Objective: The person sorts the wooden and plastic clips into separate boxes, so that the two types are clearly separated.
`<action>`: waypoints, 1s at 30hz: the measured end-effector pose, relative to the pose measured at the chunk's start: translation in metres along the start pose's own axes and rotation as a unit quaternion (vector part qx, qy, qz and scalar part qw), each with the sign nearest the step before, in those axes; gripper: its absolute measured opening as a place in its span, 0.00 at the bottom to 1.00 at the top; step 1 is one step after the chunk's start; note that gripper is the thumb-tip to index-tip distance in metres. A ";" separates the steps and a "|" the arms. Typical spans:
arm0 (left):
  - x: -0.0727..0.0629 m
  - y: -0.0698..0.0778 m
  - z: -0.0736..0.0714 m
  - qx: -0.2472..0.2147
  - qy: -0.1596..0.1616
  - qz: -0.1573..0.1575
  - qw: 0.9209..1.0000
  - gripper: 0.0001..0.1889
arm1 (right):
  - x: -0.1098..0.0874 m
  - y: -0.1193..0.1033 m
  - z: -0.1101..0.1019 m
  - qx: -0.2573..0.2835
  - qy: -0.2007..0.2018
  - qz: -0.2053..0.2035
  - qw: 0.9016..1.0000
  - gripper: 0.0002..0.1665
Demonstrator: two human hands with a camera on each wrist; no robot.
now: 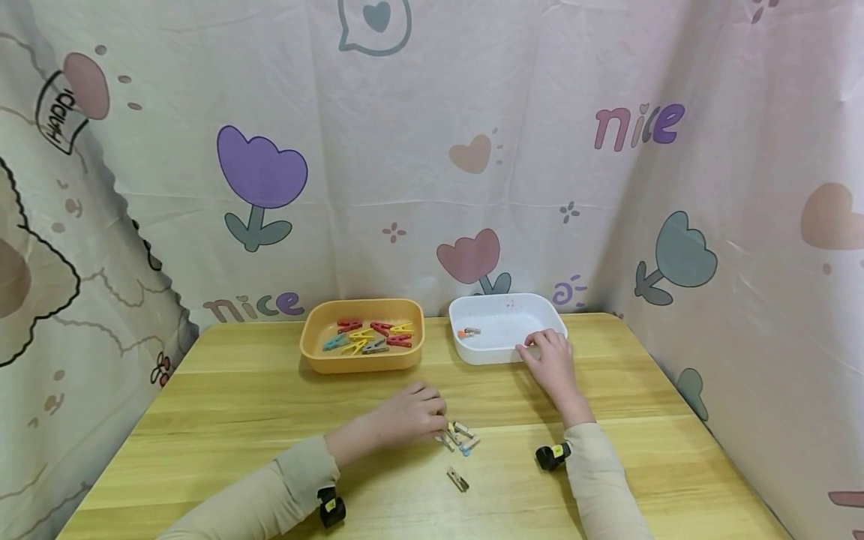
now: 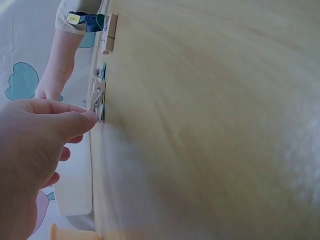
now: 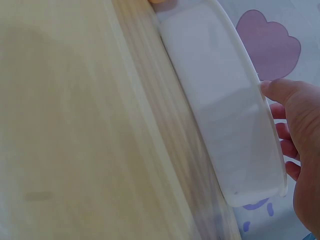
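My left hand (image 1: 415,414) pinches a small wooden clothespin (image 2: 98,95) between thumb and index finger, low over the wooden table. Right beside those fingers lies a little heap of small clothespins (image 1: 463,430), some with coloured bits. One more wooden clothespin (image 1: 457,479) lies apart, nearer me. My right hand (image 1: 553,361) holds the rim of the white tray (image 1: 486,356) at its front right, thumb at the front edge and fingers reaching over the inside. A few small clothespins (image 1: 470,331) lie at the left inside this tray.
Left of the white tray stands a yellow tray (image 1: 361,365) with several larger red, yellow, blue and grey clips (image 1: 367,339). Both trays sit at the table's (image 1: 243,405) back edge, against a printed curtain (image 1: 378,150). Each wrist carries a black camera (image 1: 552,456).
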State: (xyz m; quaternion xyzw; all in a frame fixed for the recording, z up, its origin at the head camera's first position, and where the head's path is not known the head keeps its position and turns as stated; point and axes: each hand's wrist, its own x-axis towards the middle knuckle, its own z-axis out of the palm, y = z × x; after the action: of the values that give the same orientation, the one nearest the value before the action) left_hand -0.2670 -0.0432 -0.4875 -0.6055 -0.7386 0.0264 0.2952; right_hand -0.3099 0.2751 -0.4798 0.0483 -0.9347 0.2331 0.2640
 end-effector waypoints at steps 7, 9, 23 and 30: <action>0.002 -0.002 -0.004 0.004 0.005 -0.002 1.000 0.05 | 0.000 0.000 -0.001 0.001 0.002 -0.004 1.000 0.13; 0.003 -0.004 -0.006 0.003 0.006 -0.002 1.000 0.05 | 0.000 0.000 -0.001 0.002 0.002 -0.005 1.000 0.13; 0.017 -0.016 -0.020 0.000 0.008 -0.022 1.000 0.03 | -0.001 0.002 -0.002 0.004 -0.007 -0.001 1.000 0.13; 0.027 -0.027 -0.029 0.019 0.012 -0.033 0.999 0.04 | -0.001 0.001 -0.002 0.004 0.002 -0.009 1.000 0.13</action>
State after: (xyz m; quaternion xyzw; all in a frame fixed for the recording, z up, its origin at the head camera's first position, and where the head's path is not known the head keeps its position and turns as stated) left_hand -0.2794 -0.0355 -0.4419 -0.5753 -0.7540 0.0232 0.3162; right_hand -0.3081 0.2768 -0.4799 0.0570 -0.9328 0.2349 0.2674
